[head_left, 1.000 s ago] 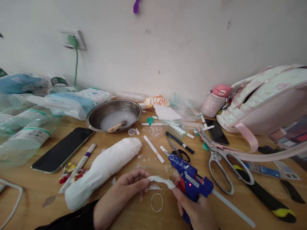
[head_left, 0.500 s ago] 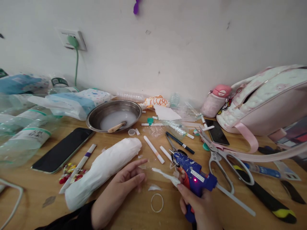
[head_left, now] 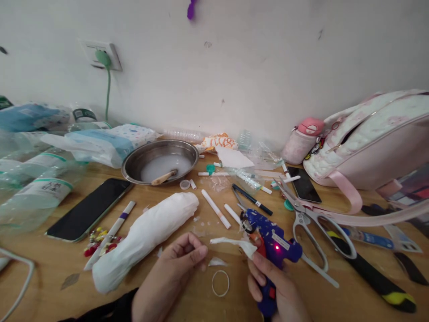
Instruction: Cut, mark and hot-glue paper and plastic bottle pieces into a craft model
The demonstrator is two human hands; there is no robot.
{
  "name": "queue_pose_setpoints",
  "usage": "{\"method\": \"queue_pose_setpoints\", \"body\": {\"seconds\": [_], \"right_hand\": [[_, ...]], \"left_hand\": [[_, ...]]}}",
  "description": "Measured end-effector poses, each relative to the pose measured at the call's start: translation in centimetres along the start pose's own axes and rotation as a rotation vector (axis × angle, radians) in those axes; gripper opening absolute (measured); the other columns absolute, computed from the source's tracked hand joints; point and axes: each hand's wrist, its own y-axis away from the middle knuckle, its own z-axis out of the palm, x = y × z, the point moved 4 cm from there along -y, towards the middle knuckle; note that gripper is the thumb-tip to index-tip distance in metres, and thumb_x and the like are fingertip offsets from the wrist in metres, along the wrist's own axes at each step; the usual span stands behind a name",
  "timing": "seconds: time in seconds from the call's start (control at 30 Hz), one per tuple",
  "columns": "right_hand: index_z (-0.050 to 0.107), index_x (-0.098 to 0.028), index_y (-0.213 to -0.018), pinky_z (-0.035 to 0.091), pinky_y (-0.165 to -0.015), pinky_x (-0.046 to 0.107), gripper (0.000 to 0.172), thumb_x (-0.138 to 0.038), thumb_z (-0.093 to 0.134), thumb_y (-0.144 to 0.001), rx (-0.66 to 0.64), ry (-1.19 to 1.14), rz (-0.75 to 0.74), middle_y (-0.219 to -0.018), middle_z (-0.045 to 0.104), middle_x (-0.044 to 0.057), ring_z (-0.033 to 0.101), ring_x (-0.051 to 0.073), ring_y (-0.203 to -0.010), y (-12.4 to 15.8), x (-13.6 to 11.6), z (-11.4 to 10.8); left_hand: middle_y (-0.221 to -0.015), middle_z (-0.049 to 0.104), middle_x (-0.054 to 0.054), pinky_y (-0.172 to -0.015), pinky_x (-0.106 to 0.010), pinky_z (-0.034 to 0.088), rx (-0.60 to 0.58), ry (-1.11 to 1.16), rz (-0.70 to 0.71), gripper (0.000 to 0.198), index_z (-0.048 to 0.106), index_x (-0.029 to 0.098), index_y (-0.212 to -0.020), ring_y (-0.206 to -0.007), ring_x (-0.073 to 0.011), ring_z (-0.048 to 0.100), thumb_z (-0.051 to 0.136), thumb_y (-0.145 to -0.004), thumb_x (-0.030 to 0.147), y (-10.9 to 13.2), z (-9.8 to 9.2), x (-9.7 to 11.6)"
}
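My right hand [head_left: 276, 279] grips a blue hot glue gun [head_left: 270, 232] with a lit red light and a glue stick [head_left: 320, 268] out of its back. Between that hand's thumb and finger is a twisted strip of white tissue [head_left: 231, 243], pointing left. My left hand [head_left: 177, 266] is closed, its thumb against curled fingers, just left of the strip's tip; anything pinched there is too small to make out. A long wrapped white form [head_left: 144, 241] lies beside my left wrist. Below the strip are a white scrap [head_left: 217, 262] and a thin ring [head_left: 220, 283].
A metal bowl [head_left: 127, 172] of cloudy liquid holds a wooden-handled brush [head_left: 164, 177]. Scissors [head_left: 306, 219] lie right of the glue gun, near a black-and-yellow handle [head_left: 382, 281]. A phone [head_left: 89, 210], plastic bottles [head_left: 40, 192], markers [head_left: 216, 209] and a pink backpack [head_left: 375, 143] surround the work.
My left hand's fingers have drawn in from spread to a pinch. My right hand has turned the glue gun slightly, and its glue stick's end has shifted left.
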Motion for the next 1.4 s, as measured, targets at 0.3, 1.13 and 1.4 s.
{"method": "queue_pose_setpoints", "body": {"seconds": [0.3,1.13,1.4], "right_hand": [[0.055,-0.019,-0.059,0.030,-0.029,0.011,0.027,-0.020,0.081,-0.050,0.203,-0.089,-0.059,-0.045,0.040,-0.009,0.032,0.003,-0.037,-0.5,-3.4,-1.4],[0.061,-0.015,-0.073,0.029,-0.030,0.011,0.027,-0.025,0.079,-0.055,-0.097,-0.087,0.189,-0.045,0.037,-0.009,0.025,0.003,-0.039,-0.2,1.6,-0.4],[0.060,-0.015,-0.074,0.031,-0.031,0.012,0.031,-0.028,0.079,-0.054,-0.104,-0.017,0.152,-0.045,0.040,-0.009,0.027,0.003,-0.039,0.1,1.3,-0.1]], "left_hand": [[-0.061,0.056,0.005,-0.055,-0.019,0.035,0.003,0.004,0.071,0.017,0.054,0.018,-0.062,-0.054,-0.0081,0.044,0.064,-0.072,0.028,-0.3,-1.2,1.6],[-0.059,0.063,0.002,-0.042,-0.018,0.030,-0.173,-0.239,0.020,0.034,0.053,0.016,-0.060,-0.039,-0.0050,0.043,0.066,-0.064,0.047,-0.1,0.0,-0.2],[-0.062,0.062,0.002,-0.044,-0.018,0.033,-0.181,-0.273,0.066,0.029,0.063,0.015,-0.066,-0.043,-0.0053,0.043,0.066,-0.066,0.044,-0.3,0.0,-0.2]]}}
